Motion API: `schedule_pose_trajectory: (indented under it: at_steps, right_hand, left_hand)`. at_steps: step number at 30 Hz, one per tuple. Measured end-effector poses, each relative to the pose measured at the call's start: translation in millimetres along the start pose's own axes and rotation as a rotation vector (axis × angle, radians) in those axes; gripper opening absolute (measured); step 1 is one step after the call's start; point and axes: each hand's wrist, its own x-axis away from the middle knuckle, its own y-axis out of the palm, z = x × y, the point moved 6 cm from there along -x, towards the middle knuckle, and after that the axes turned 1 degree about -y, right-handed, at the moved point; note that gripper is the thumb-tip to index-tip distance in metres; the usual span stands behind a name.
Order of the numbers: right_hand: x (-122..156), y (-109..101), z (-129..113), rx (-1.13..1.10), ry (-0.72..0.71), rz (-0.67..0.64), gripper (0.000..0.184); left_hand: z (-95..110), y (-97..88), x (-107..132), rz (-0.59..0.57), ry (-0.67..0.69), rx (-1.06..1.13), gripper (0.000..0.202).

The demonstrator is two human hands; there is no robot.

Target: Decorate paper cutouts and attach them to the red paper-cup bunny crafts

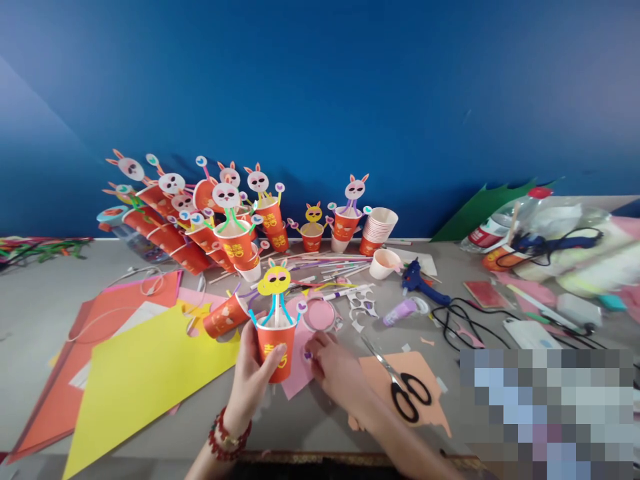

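Observation:
My left hand (253, 370) is wrapped round a red paper cup (276, 347) with gold print, held upright. From the cup rises a yellow paper rabbit face (275, 280) on a pale stick, with blue pipe cleaners beside it. A white disc with a purple heart (301, 307) tips the right pipe cleaner; the left one ends bare. Just right of the cup, my right hand (333, 367) has its fingers pinched on a small purple piece, mostly hidden. Beneath that hand lies pink paper (295, 377). Black-handled scissors (400, 383) rest on orange paper (425, 373) nearby.
Finished rabbit cups (235, 243) crowd the back left. A stack of cups (379, 230) stands by the blue wall. Yellow paper (150, 380) covers the left side. A blue glue gun (423, 283), cords and a purple glue stick (400, 311) lie to the right.

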Motion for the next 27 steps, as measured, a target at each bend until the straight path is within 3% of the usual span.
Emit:
schedule_pose_trajectory:
  at_steps: [5,10,14,18,22,25,27]
  right_hand:
    - [3.6,-0.6,3.4,-0.063,-0.028,0.097,0.016]
    - [18.5,-3.8,6.0,-0.229,-0.030,0.133,0.024]
    - [31.3,-8.0,17.8,-0.488,0.051,0.135,0.016]
    - [36.7,-19.3,29.7,-0.637,0.071,0.229,0.010]
    - [40.8,-39.2,27.6,-0.690,-0.038,0.376,0.010]
    - [47.0,-54.4,18.1,-0.637,-0.164,0.474,0.010]
    - [52.0,-61.8,12.0,-0.574,-0.237,0.538,0.013]
  left_hand:
    - [-4.2,7.5,-0.2,-0.055,-0.017,-0.135,0.056]
    - [-12.5,13.6,-2.8,-0.141,-0.042,-0.291,0.055]
    - [-17.1,12.1,-5.9,-0.101,0.017,-0.582,0.067]
    - [-16.5,15.2,-5.6,-0.081,0.131,-0.729,0.073]
    - [3.3,13.9,1.6,-0.007,0.340,-0.846,0.068]
    - [31.9,13.1,13.4,0.045,0.458,-0.815,0.043]
    - [47.0,19.8,20.7,-0.035,0.452,-0.699,0.022]
